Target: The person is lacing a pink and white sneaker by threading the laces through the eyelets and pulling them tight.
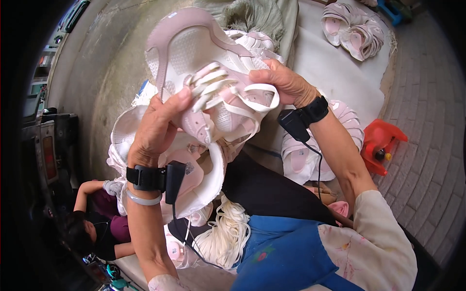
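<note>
Head cam: my one feed, looking down at the person's two hands.
L hand (158,123): gripping, thumb on top of the near L edge of a pink/white shoe upper (199,56); fingers mostly hidden from me.
R hand (286,82): gripping too, thumb pressed on the upper's R edge; can't tell how its hidden fingers sit.
Held upper: up btwn both hands, tilted, pink rim pointing away from them.
Lace (213,87): white, flat, looped across the upper btwn the two thumbs; one big loop hangs just below R thumb.
Other uppers (216,165): pink/white, right below L hand, partly behind its wrist.
Stacked uppers: one nested pile (301,157) below R wrist, another (352,31) well beyond R hand, up and to its R, on a white sheet (313,53).
Lace bundle (223,235): loose off-white hank, well below L hand, beside the blue apron (286,247).
Wrist kit: black unit (174,182) strapped below L hand, similar one (293,123) below R; pale bracelet (143,198) under the L strap.
R side: red-orange plastic item (383,145) on brick-pattern floor (420,126), R of and below R hand.
Beyond hands: grey-green cloth (257,17), bunched.
Co-worker (116,230): maroon/black top, gloved hand (112,187), below and L of L hand.
</note>
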Tool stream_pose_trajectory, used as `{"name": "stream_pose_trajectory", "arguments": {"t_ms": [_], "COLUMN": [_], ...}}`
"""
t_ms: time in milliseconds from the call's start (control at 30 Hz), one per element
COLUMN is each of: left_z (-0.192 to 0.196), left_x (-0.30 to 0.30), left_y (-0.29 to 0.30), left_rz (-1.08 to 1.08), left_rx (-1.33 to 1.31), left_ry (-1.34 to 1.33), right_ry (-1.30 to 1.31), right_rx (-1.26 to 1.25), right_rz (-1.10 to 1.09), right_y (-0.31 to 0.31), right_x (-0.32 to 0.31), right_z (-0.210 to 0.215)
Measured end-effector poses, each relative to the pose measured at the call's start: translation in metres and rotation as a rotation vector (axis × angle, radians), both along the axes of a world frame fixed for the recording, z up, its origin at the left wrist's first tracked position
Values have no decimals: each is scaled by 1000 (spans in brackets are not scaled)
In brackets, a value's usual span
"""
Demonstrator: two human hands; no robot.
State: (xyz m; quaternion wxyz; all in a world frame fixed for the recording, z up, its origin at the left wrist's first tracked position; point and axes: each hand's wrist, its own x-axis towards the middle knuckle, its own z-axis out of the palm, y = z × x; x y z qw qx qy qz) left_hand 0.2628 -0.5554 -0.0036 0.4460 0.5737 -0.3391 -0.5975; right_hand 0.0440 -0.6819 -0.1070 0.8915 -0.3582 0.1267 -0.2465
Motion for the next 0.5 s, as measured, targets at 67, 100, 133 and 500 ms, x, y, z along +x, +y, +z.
{"name": "stream_pose_trajectory", "arguments": {"t_ms": [67, 100, 133, 500], "left_z": [-8, -12, -16, -23], "left_x": [16, 18, 20, 20], "left_y": [5, 5, 5, 17], "left_rz": [64, 68, 120, 276], "left_rx": [8, 10, -3, -123], "left_ry": [60, 60, 113, 317], "right_ry": [81, 157, 274, 471], "right_rx": [-26, -68, -183, -1464], "right_rz": [-21, -50, -91, -435], "right_y": [2, 1, -4, 79], "right_x": [8, 12, 12, 16], "right_z": [9, 12, 8, 89]}}
